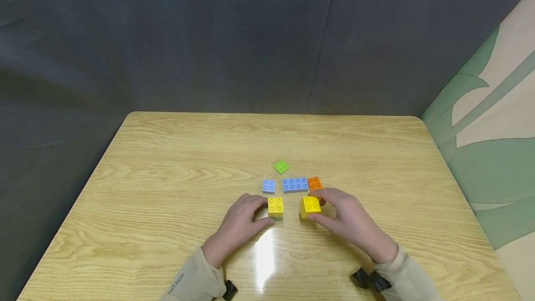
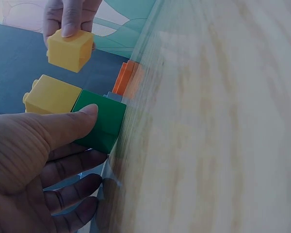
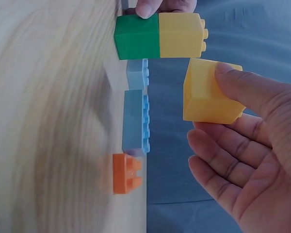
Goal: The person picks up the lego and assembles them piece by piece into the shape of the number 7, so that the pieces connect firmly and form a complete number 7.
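Observation:
My left hand pinches a green toy building brick between thumb and fingers, low at the tabletop. On top of that brick sits a yellow brick, the two forming a short upright stack. Held in the air to the right is a second yellow brick, gripped by the thumb and fingers of my right hand. It is slightly tilted, studs up, and apart from the stack. In the head view the green brick is mostly hidden under the yellow one.
Behind the hands on the wooden table lie a small blue brick, a longer blue brick, an orange brick and, farther back, a light green brick. A dark curtain hangs beyond the table's far edge.

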A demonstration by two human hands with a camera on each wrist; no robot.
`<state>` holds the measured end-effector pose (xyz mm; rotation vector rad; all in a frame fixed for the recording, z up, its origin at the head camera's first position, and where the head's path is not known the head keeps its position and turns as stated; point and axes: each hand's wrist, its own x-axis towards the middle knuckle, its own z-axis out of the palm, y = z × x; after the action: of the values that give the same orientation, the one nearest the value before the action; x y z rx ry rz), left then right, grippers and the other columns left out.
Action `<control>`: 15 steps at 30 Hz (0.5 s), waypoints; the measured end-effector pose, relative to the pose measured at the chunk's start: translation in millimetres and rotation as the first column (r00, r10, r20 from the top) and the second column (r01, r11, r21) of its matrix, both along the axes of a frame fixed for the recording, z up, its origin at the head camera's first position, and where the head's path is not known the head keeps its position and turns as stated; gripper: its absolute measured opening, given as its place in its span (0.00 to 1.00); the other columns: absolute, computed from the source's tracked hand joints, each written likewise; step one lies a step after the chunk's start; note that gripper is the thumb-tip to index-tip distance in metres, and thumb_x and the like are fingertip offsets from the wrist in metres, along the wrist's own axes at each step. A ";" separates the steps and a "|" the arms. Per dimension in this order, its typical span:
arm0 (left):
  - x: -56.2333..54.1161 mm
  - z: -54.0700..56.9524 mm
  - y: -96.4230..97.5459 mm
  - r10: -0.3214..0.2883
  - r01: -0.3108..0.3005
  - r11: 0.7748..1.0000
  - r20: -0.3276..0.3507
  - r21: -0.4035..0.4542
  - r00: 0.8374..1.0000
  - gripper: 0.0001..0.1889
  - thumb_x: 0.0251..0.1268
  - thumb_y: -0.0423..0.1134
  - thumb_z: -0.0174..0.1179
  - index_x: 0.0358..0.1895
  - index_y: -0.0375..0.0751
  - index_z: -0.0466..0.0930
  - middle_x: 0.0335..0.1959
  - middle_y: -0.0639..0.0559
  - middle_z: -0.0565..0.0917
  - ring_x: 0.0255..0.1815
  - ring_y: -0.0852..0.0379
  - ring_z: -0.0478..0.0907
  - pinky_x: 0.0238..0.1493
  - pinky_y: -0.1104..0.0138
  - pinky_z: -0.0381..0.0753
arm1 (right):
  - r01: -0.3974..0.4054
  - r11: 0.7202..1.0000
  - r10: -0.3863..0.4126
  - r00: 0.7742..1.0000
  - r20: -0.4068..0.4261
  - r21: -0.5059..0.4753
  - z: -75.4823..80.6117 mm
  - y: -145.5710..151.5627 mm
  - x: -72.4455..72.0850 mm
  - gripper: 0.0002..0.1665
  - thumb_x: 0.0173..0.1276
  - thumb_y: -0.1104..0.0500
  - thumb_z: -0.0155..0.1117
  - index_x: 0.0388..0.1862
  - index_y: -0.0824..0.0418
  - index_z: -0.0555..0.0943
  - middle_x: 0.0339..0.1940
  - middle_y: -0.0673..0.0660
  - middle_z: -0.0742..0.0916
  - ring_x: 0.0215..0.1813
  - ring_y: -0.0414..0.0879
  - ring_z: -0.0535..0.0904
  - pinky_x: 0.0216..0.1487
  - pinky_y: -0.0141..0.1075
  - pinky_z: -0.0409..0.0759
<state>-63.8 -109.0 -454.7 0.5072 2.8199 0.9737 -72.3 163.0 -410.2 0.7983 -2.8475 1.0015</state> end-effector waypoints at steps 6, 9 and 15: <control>-0.6 0.0 0.1 -0.002 0.002 1.000 0.002 -0.009 1.000 0.24 0.59 0.54 0.68 0.55 0.46 0.81 0.52 0.56 0.82 0.51 0.59 0.74 0.55 0.61 0.76 | -0.010 1.000 0.010 1.000 -0.002 -0.027 5.9 -5.3 -1.1 0.26 0.57 0.52 0.76 0.54 0.57 0.82 0.44 0.46 0.85 0.39 0.44 0.79 0.36 0.38 0.81; -0.7 0.8 0.3 -0.002 0.002 1.000 0.005 -0.005 1.000 0.24 0.59 0.54 0.68 0.55 0.46 0.81 0.52 0.55 0.82 0.51 0.59 0.74 0.54 0.61 0.76 | -0.016 0.999 0.016 1.000 -0.013 -0.038 8.4 -7.4 -2.4 0.25 0.57 0.53 0.77 0.54 0.55 0.82 0.47 0.47 0.85 0.41 0.44 0.81 0.41 0.42 0.83; -0.7 0.7 0.5 -0.004 0.004 1.000 0.004 -0.002 1.000 0.23 0.59 0.54 0.68 0.54 0.46 0.81 0.51 0.56 0.82 0.51 0.60 0.74 0.53 0.62 0.76 | -0.025 0.999 0.023 0.999 -0.049 -0.041 12.5 -11.4 -5.0 0.25 0.57 0.54 0.76 0.54 0.56 0.82 0.45 0.48 0.86 0.40 0.44 0.80 0.40 0.41 0.83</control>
<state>-64.5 -108.5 -453.9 0.5097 2.8145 0.9706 -77.3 151.5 -397.8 0.8436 -2.7740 1.0255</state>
